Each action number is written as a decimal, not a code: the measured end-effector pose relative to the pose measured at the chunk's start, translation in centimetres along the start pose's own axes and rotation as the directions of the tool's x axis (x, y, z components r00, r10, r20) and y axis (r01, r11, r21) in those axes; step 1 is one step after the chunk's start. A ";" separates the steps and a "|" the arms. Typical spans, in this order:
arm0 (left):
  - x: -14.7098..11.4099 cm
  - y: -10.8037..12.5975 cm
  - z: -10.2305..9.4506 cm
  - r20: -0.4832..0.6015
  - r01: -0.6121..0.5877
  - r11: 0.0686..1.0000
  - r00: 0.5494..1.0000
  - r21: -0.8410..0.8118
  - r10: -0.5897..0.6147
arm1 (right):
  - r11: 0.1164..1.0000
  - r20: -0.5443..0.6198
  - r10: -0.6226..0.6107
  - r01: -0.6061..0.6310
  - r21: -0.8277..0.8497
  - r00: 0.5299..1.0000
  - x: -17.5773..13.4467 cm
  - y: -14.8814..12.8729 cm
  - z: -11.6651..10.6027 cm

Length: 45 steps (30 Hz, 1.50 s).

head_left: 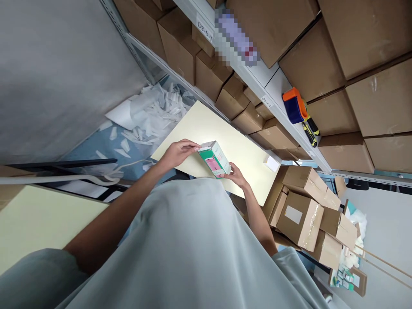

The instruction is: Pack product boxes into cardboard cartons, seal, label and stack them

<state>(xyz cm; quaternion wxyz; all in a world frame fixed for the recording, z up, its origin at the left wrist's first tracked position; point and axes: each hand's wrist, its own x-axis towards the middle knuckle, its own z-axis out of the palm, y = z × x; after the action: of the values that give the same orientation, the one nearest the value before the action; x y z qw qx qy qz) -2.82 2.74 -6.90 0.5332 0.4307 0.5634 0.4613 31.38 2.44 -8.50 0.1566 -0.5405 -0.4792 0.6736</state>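
Note:
A small white and green carton with a pink panel [213, 159] is tilted above the pale yellow tabletop [193, 124], close to my body. At its lower right end, my right hand [236, 175] grips it with thumb and fingers. My left hand [182, 152] has its fingers at the carton's upper left end, touching the end flap or edge; the fingers are pressed together there. Whether the flap is loose cannot be made out. A small white box or pad [272, 163] lies near the table's right corner.
Shelves [238, 64] with many brown boxes [212, 77] run along the far side. A tape dispenser [294, 105] and yellow-black cutters [310, 130] sit on the shelf edge. Stacked cartons [299, 219] stand at right. White paper scraps [164, 103] cover the floor beyond the table.

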 end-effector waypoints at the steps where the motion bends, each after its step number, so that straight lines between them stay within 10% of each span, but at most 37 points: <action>1: -0.1 0.0 0.0 -0.002 -0.003 1.000 1.000 0.012 0.003 | 1.000 0.009 0.003 -0.003 -0.003 1.000 -0.1 -0.1 0.0; 12: -0.1 2.5 0.0 0.154 -0.105 0.980 0.985 0.168 0.080 | 1.000 0.049 0.022 -0.022 -0.012 0.999 -0.6 -1.5 -0.4; 45: -0.7 6.4 4.4 0.073 -0.091 0.985 0.994 0.147 0.081 | 0.994 0.052 -0.030 0.024 0.107 0.998 -1.6 -3.2 -0.3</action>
<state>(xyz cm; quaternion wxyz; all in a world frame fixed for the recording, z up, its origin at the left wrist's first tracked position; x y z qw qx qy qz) 1.59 3.64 -0.54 0.4973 0.5087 0.5592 0.4257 31.22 2.96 -4.94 0.1814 -0.5065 -0.4539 0.7103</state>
